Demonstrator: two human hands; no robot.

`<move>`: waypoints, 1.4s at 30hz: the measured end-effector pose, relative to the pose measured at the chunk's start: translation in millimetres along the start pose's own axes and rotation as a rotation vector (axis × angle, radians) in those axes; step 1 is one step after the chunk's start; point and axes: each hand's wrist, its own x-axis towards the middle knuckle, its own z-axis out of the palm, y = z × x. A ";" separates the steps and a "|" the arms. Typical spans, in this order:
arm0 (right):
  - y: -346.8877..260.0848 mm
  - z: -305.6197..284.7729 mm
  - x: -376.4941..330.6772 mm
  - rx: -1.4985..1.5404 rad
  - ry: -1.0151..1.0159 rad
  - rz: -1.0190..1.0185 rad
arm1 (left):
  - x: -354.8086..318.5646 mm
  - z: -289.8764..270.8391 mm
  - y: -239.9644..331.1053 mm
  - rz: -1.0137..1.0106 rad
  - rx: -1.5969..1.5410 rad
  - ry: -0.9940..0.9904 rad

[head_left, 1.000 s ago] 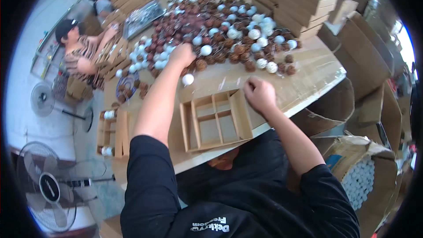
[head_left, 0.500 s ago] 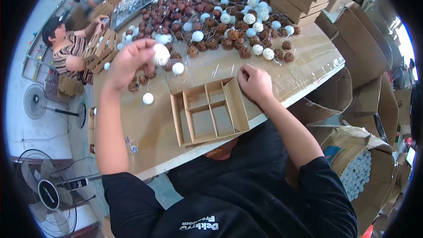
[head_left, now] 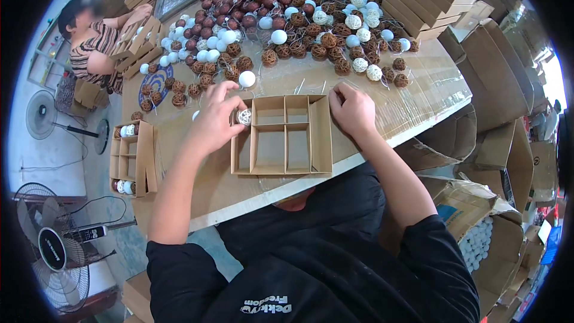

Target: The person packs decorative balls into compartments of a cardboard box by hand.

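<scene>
My left hand (head_left: 216, 118) pinches a white woven ball (head_left: 244, 117) at the far left corner of a divided cardboard box (head_left: 299, 151). The ball sits at the upper end of the box's long left compartment; whether it touches the bottom I cannot tell. No other ball shows in the box's compartments. On the box's right side, my right hand (head_left: 355, 110) is curled closed against or just beside the wall, with nothing visible in it. A smooth white ball (head_left: 247, 79) lies on the table just beyond my left fingers.
Brown, white and pale blue balls with wires pile up at the back. Flat cardboard boxes (head_left: 418, 3) are stacked far right. A partly filled divided box (head_left: 133, 158) stands at the left edge. A carton of white balls (head_left: 476, 242) stands low right. Another person (head_left: 95, 48) sits far left.
My left hand has come down and toward me, bringing the white woven ball from above the table to the box's far left corner. The box now looks squarer to me, and the view has shifted.
</scene>
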 end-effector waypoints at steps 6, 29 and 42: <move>2.4 -6.3 -2.2 -0.040 -0.044 0.034 | -6.2 15.6 14.3 -0.293 -0.269 -0.079; -65.3 -30.9 -55.8 0.161 -0.469 0.035 | -123.7 38.8 65.0 -0.478 -0.105 0.271; -65.9 -25.1 -57.0 0.177 -0.401 0.124 | -125.1 21.3 97.9 -0.546 0.020 0.080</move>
